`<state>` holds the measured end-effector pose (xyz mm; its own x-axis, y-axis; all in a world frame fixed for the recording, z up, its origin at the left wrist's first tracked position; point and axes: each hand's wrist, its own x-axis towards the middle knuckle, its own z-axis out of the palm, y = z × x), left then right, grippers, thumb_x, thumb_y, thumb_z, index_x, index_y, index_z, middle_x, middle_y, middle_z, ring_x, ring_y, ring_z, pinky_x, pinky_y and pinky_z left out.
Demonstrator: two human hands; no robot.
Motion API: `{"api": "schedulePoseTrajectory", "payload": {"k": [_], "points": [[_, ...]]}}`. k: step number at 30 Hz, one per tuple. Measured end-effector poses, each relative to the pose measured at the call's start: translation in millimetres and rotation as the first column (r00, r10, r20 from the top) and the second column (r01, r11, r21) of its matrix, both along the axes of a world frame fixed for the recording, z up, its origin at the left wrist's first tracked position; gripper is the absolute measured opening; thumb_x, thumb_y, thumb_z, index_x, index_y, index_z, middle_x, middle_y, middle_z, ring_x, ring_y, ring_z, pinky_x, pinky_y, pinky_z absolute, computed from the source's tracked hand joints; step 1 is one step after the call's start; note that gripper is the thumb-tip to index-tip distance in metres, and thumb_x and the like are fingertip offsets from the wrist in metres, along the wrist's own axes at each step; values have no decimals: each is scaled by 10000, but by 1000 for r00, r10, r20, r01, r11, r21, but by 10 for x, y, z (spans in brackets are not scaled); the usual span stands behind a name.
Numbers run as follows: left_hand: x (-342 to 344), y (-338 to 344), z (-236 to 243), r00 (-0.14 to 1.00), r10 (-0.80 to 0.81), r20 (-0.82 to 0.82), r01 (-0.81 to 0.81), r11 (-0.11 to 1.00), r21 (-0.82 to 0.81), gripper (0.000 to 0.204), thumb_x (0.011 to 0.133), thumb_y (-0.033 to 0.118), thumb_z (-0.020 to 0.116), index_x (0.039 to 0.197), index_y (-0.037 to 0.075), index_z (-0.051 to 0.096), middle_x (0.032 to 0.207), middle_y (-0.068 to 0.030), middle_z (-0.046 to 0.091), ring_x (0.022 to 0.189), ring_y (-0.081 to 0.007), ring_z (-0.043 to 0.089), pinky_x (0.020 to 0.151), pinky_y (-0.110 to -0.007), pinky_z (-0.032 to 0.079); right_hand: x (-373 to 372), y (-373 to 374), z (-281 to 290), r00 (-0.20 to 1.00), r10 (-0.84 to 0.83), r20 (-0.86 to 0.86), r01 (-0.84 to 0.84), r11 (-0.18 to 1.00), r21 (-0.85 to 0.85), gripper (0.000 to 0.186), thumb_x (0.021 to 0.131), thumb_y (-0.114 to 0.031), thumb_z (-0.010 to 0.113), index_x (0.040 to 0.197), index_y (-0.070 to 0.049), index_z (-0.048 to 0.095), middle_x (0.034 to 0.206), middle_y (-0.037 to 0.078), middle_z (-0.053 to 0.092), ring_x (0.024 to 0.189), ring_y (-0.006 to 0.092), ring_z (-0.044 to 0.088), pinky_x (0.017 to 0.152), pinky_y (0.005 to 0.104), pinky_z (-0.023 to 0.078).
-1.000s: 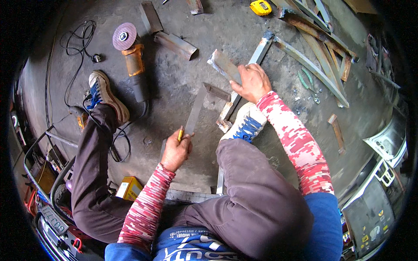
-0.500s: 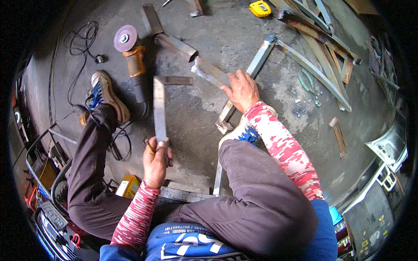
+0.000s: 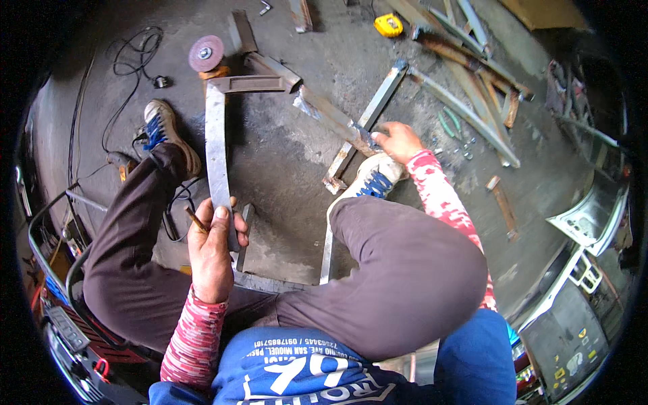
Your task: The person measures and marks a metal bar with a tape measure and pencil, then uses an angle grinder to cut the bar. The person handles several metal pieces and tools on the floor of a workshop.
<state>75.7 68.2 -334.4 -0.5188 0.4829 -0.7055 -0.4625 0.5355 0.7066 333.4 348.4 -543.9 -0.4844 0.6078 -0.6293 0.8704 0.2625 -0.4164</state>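
Observation:
My left hand [image 3: 212, 253] is closed around the lower end of the long steel blade of a try square [image 3: 216, 148]. Its shorter, darker arm [image 3: 253, 84] points right, over the floor. A thin brown stick [image 3: 194, 219], perhaps a pencil, sticks out between the same hand's thumb and fingers. My right hand [image 3: 403, 143] is at the near end of a rusty steel bar [image 3: 334, 120], thumb against it and fingers curled, partly hidden. That bar lies across another steel bar [image 3: 383, 94] beside my right shoe [image 3: 378, 177].
An angle grinder [image 3: 206, 54] lies behind the square, its body mostly covered. Black cord [image 3: 138, 57] loops at left. A yellow tape measure [image 3: 388, 25], green-handled pliers [image 3: 450, 123] and stacked steel bars [image 3: 472, 64] are at right. Car panels [image 3: 587, 216] stand farther right.
My left hand has raised the square up and leftward, so it now covers most of the grinder. My right hand has slid rightward along the rusty bar to its near end.

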Motion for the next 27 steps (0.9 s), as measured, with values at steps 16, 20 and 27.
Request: {"api": "schedulePoseTrajectory", "payload": {"k": [16, 20, 27], "points": [[200, 173, -783, 954, -195, 228, 177, 979, 98, 229, 1095, 157, 521, 1208, -10, 629, 838, -42, 658, 704, -118, 593, 660, -257, 486, -918, 312, 1173, 952, 107, -285, -38, 971, 237, 461, 994, -397, 683, 1239, -8, 722, 1195, 219, 740, 1110, 351, 720, 968, 422, 548], [120, 536, -1277, 921, -288, 263, 294, 956, 20, 237, 1093, 175, 526, 1184, -17, 631, 820, -35, 641, 705, -119, 583, 648, -270, 482, -1105, 451, 255, 965, 152, -213, -145, 988, 46, 464, 995, -384, 669, 1268, -12, 711, 1238, 239, 715, 1181, 378, 681, 1007, 438, 527], [-150, 776, -1614, 883, -288, 370, 365, 918, -156, 215, 1092, 157, 525, 1177, -9, 633, 819, -27, 637, 713, -110, 572, 639, -272, 472, -1206, 267, -727, 947, -110, -301, 69, 987, -142, 282, 957, -265, 698, 1134, -63, 784, 1110, 189, 762, 1053, 343, 733, 921, 411, 556]]}}
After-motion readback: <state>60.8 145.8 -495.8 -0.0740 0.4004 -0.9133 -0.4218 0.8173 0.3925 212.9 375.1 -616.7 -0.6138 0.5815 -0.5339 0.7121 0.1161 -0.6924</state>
